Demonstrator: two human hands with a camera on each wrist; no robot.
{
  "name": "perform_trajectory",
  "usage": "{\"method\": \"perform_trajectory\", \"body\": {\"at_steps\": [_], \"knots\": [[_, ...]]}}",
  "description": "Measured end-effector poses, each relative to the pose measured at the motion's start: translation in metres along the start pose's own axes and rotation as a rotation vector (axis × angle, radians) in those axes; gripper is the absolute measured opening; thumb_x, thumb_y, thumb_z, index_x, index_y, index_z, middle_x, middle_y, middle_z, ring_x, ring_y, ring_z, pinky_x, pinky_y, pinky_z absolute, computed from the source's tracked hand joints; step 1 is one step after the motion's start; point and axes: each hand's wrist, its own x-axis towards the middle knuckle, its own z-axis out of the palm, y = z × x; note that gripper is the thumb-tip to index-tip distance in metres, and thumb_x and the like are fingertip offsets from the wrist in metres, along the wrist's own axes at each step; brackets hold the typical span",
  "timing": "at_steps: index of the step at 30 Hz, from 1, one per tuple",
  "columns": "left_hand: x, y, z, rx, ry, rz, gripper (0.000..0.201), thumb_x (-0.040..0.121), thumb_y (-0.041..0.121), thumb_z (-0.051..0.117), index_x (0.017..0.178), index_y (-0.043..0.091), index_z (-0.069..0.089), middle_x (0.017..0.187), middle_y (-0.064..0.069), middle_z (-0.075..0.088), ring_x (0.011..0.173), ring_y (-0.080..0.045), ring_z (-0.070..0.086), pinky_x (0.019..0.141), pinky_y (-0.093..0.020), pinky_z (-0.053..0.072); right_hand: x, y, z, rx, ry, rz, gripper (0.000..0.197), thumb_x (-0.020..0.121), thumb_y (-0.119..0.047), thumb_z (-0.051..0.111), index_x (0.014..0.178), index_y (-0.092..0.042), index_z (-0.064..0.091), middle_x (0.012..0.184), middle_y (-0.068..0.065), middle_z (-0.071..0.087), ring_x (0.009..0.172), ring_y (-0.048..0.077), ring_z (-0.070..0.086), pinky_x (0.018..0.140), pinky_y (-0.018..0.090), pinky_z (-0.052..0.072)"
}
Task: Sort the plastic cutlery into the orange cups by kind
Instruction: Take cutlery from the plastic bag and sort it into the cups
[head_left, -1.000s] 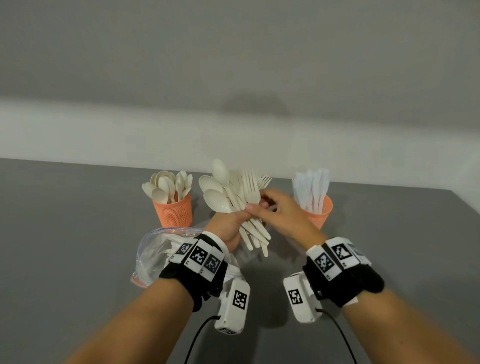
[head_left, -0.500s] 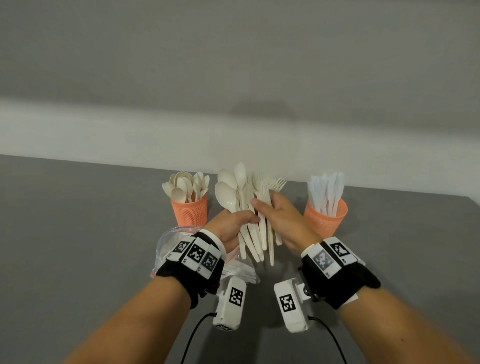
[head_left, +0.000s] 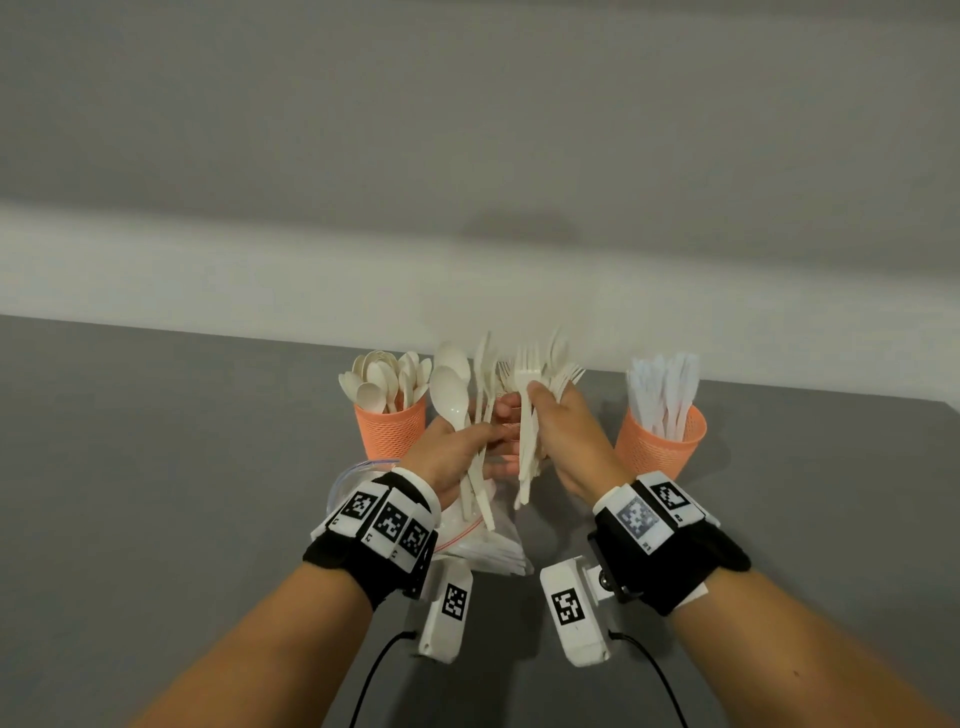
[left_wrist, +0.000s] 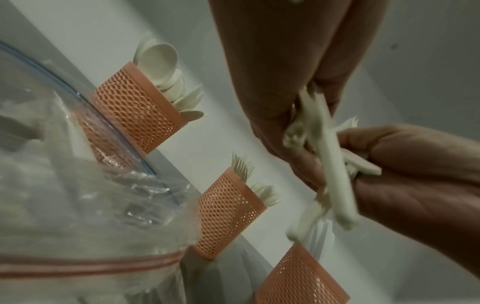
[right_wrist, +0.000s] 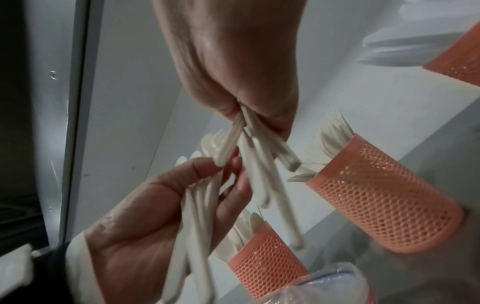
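Observation:
My left hand (head_left: 480, 441) grips a bunch of white spoons (head_left: 451, 395) and other handles, held upright above the table. Right beside it my right hand (head_left: 535, 415) grips a bunch of white forks (head_left: 527, 441); the fingers of both hands touch. The left orange cup (head_left: 390, 434) holds spoons, the right orange cup (head_left: 657, 447) holds knives. The middle cup (left_wrist: 228, 211) with forks is hidden behind my hands in the head view. In the right wrist view the fork handles (right_wrist: 259, 164) hang from my right hand (right_wrist: 239, 115).
A clear zip bag (head_left: 470, 530) with more white cutlery lies on the grey table (head_left: 156, 493) under my left wrist. A pale wall runs right behind the cups. Bare tabletop lies to the far left and far right.
The single bundle held by both hands has split: my right hand now holds the forks apart, and my left hand keeps the spoons. Both hands rose slightly.

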Motion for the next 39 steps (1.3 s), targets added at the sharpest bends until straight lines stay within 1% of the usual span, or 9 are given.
{"method": "perform_trajectory", "body": {"at_steps": [3,7,10,16,20,22,30,35,39], "knots": [[-0.002,0.001,-0.005,0.002,-0.012,0.004,0.019,0.093,0.008,0.046,0.103,0.010,0.062,0.063,-0.005,0.056,0.057,-0.014,0.063,0.054,-0.028,0.056,-0.002,-0.004,-0.001,0.080,0.035,-0.024,0.034,0.099,-0.017,0.032,0.095,0.005,0.057,0.068,0.007,0.066,0.045,0.013,0.059,0.042,0.022,0.050],[-0.003,0.003,-0.013,-0.041,-0.051,-0.063,0.022,0.095,0.017,0.042,0.107,0.013,0.060,0.061,-0.001,0.059,0.061,-0.014,0.067,0.055,-0.027,0.057,0.006,0.001,-0.003,0.266,0.051,-0.018,0.021,0.095,-0.025,0.050,0.087,-0.006,0.050,0.053,-0.002,0.052,0.040,0.011,0.043,0.044,0.024,0.040],[-0.004,0.004,-0.016,-0.032,-0.057,-0.098,0.021,0.094,0.014,0.044,0.107,0.009,0.060,0.061,-0.002,0.064,0.056,-0.013,0.066,0.052,-0.025,0.056,0.008,0.002,-0.001,0.292,-0.090,-0.029,0.027,0.079,-0.021,0.072,0.090,-0.002,0.056,0.053,0.009,0.051,0.040,0.017,0.043,0.043,0.024,0.038],[-0.005,0.006,-0.013,0.039,-0.102,-0.111,0.021,0.095,0.013,0.043,0.093,0.002,0.061,0.072,-0.006,0.066,0.060,-0.014,0.066,0.058,-0.027,0.057,0.010,0.003,0.004,0.231,-0.182,0.131,0.018,0.076,-0.005,0.072,0.063,-0.005,0.059,0.040,0.001,0.051,0.035,0.014,0.043,0.039,0.021,0.042],[-0.001,0.008,-0.014,-0.031,-0.081,-0.122,0.028,0.096,0.020,0.041,0.111,0.004,0.059,0.085,-0.010,0.065,0.072,-0.016,0.068,0.067,-0.030,0.058,0.017,0.000,0.001,0.335,-0.124,0.185,0.018,0.083,-0.014,0.067,0.092,0.000,0.061,0.053,0.004,0.061,0.040,0.015,0.055,0.040,0.023,0.046],[0.001,0.009,-0.017,-0.057,-0.055,-0.117,0.032,0.096,0.022,0.039,0.122,0.009,0.054,0.091,-0.009,0.064,0.079,-0.016,0.067,0.069,-0.030,0.057,0.028,-0.006,-0.004,0.450,-0.034,0.150,0.011,0.088,-0.014,0.061,0.086,-0.004,0.060,0.064,0.007,0.063,0.049,0.014,0.063,0.047,0.026,0.054],[0.011,0.016,-0.033,-0.129,0.128,-0.012,0.021,0.096,0.018,0.042,0.104,0.012,0.060,0.083,-0.007,0.063,0.070,-0.016,0.068,0.066,-0.029,0.058,0.086,-0.030,-0.028,0.353,0.308,-0.254,0.014,0.088,-0.008,0.060,0.097,-0.006,0.049,0.063,0.005,0.054,0.045,0.009,0.053,0.048,0.023,0.049],[0.016,0.019,-0.035,-0.147,0.111,0.023,0.022,0.096,0.017,0.042,0.103,0.009,0.061,0.080,-0.008,0.061,0.066,-0.015,0.068,0.067,-0.028,0.058,0.100,0.000,-0.013,0.089,0.255,-0.285,0.051,0.075,0.003,0.069,0.116,-0.009,0.041,0.087,0.008,0.059,0.074,0.016,0.061,0.070,0.025,0.053],[0.018,0.018,-0.043,-0.143,0.115,0.042,0.022,0.096,0.015,0.041,0.102,0.007,0.061,0.079,-0.008,0.060,0.065,-0.015,0.067,0.065,-0.026,0.058,0.107,0.010,-0.011,0.181,0.177,-0.303,0.088,0.067,0.018,0.068,0.135,-0.022,0.028,0.123,0.003,0.050,0.104,0.014,0.058,0.078,0.019,0.054]]}}
